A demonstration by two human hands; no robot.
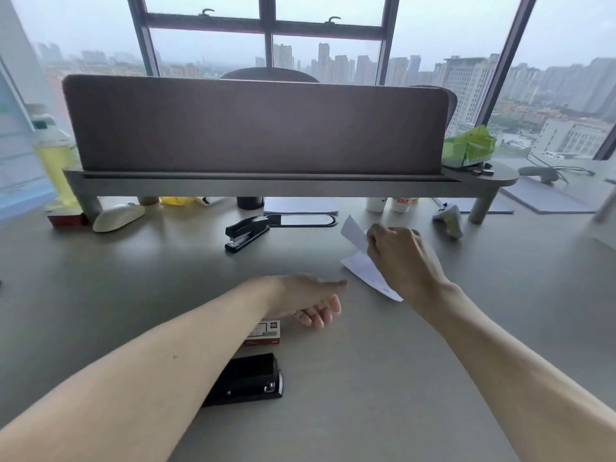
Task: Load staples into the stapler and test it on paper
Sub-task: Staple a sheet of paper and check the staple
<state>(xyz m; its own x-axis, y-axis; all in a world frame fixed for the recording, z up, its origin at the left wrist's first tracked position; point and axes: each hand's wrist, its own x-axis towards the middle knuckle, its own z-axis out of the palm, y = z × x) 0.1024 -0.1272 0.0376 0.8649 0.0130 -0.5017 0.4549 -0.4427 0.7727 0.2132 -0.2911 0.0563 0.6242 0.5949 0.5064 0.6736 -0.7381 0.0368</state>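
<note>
My right hand pinches a white slip of paper and holds it lifted over the grey desk. A second white paper lies flat just below that hand. My left hand hovers low at the desk's middle, fingers loosely curled and holding nothing. Under its wrist sits a red and white staple box. A black stapler lies nearer me, partly hidden by my left forearm. Another black stapler stands farther back near the shelf.
A raised grey shelf with a brown divider panel spans the back. A white mouse lies at the left, a game controller at the right. Bottles, cups and a green container stand around the shelf.
</note>
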